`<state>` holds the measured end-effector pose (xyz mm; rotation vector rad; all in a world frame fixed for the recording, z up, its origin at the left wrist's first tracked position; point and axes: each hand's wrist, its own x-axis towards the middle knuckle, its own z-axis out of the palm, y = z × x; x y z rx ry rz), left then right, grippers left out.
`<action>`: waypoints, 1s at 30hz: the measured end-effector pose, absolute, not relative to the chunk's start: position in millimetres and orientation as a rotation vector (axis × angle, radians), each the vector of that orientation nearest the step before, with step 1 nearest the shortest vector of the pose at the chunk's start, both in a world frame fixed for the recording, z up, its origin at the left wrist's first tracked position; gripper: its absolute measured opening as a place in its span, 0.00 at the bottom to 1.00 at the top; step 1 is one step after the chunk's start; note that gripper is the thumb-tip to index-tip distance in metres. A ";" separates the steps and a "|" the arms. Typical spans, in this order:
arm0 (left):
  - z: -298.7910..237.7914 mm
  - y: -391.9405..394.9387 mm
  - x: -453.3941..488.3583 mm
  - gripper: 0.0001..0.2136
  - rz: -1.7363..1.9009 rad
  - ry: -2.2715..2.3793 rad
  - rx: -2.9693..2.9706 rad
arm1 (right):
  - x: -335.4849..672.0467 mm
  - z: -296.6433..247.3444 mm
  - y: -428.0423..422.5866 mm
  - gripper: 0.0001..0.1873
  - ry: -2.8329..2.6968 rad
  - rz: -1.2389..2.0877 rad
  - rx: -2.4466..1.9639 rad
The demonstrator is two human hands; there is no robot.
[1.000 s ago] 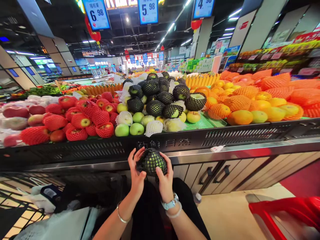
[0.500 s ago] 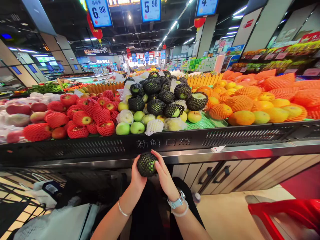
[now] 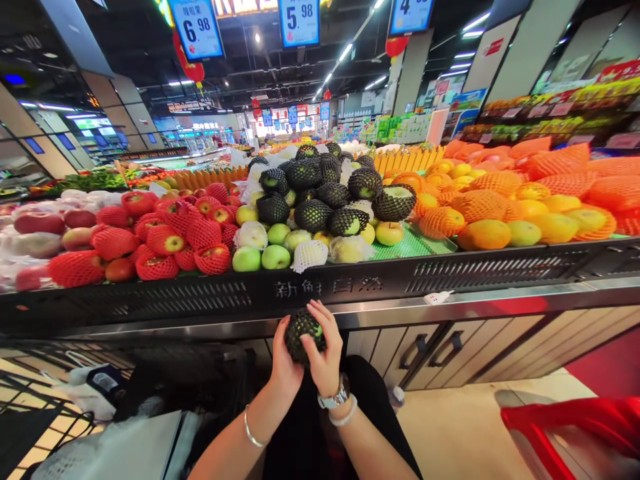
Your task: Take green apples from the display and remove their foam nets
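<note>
A green apple in a black foam net (image 3: 301, 329) is held between both my hands, low in front of the fruit stand. My left hand (image 3: 285, 363) cups it from the left and below. My right hand (image 3: 324, 353) wraps over its right side, fingers curled on the net. A bracelet is on my left wrist, a watch and a band on my right. Just beyond, the stand's black front rail (image 3: 320, 288) runs across. On the stand lies a heap of black-netted green apples (image 3: 320, 193) with bare green apples (image 3: 260, 257) in front.
Red-netted apples (image 3: 165, 243) lie to the left, orange-netted citrus (image 3: 500, 200) to the right. Price signs (image 3: 299, 21) hang overhead. A shopping cart with bags (image 3: 85, 400) stands at my lower left, a red basket (image 3: 575, 427) at lower right. Cabinet doors (image 3: 430, 347) sit below the stand.
The netted apple has been turned in my hands and drawn slightly lower and closer. My right hand went from its back to folded over its right side.
</note>
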<state>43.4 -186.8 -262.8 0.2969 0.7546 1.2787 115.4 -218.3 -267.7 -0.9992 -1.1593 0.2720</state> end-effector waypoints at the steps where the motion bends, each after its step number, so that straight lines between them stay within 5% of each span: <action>1: -261.5 -188.1 45.2 0.02 1.310 0.765 0.256 | 115.4 -264.8 -217.2 0.14 -1.121 0.305 -0.988; 9: -244.7 -199.6 47.3 0.17 1.399 0.651 0.560 | 103.8 -269.3 -220.8 0.13 -0.754 0.296 -0.896; 12: -244.1 -202.3 45.8 0.09 1.453 0.665 0.586 | 102.8 -269.3 -221.6 0.14 -0.749 0.310 -0.949; 17: -245.1 -205.8 43.5 0.24 1.480 0.682 0.726 | 102.7 -267.2 -221.9 0.16 -0.750 0.317 -1.019; 22: -248.1 -206.5 44.8 0.08 1.512 0.749 0.951 | 102.0 -267.7 -222.8 0.17 -0.862 0.290 -0.865; 27: -252.4 -205.8 45.7 0.09 1.539 0.690 0.820 | 101.0 -268.2 -224.2 0.07 -0.945 0.307 -0.755; 30: -250.9 -208.9 42.3 0.11 1.597 0.719 0.868 | 101.4 -263.7 -228.0 0.13 -0.949 0.323 -0.720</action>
